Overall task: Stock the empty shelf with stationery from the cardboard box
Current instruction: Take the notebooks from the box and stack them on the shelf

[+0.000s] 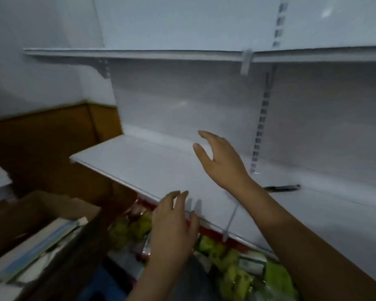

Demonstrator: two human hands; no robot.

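A bare white shelf (143, 166) runs across the middle of the view. My right hand (221, 159) hovers over it with fingers spread and holds nothing. My left hand (174, 222) is at the shelf's front edge, fingers relaxed, also holding nothing. A dark pen (282, 187) lies on the shelf just right of my right wrist. At the lower left stands the open cardboard box (41, 213), with flat white and blue stationery packs (41, 244) inside.
A second white shelf (139, 54) hangs above. A slotted upright (263, 114) runs down the back panel at the right. Green packaged goods (237, 276) fill the shelf below. A brown wooden panel (52, 131) is at the left.
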